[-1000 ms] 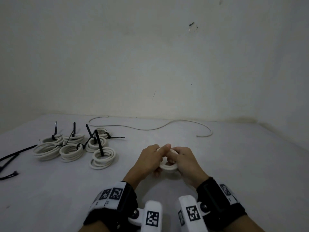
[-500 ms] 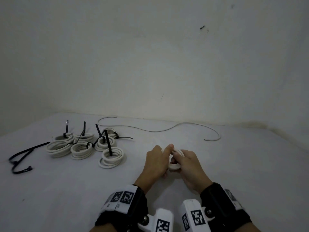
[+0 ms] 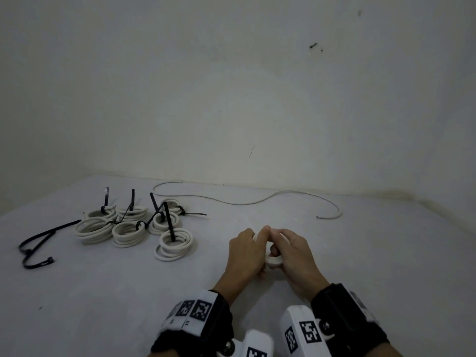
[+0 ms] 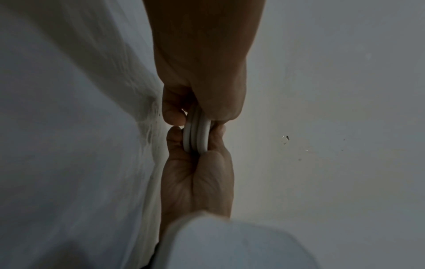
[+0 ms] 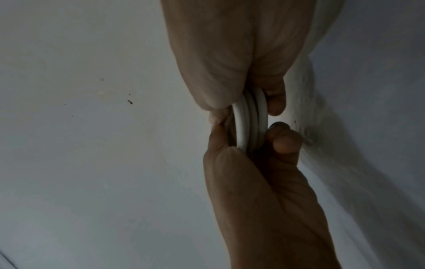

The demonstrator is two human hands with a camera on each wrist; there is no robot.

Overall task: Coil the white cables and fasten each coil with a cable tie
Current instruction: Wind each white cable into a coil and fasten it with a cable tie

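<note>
A small white cable coil [image 3: 273,261] stands on edge between both hands, low over the white surface. My left hand [image 3: 247,251] pinches its left side and my right hand [image 3: 293,251] pinches its right side, fingertips meeting over the top. In the left wrist view the coil [image 4: 197,134] shows as a few stacked turns held between thumb and fingers of both hands. The right wrist view shows the same coil [image 5: 250,123] pinched from both sides. No cable tie is visible on this coil. Most of the coil is hidden by the fingers.
Several tied white coils [image 3: 134,225] with black cable ties sticking up lie at the left. Loose black cable ties [image 3: 38,240] lie at the far left. A loose white cable [image 3: 257,202] snakes along the back near the wall [image 3: 231,99].
The hands have kept hold of the coil and tipped it more upright. The camera has turned left, so everything sits further right in the picture.
</note>
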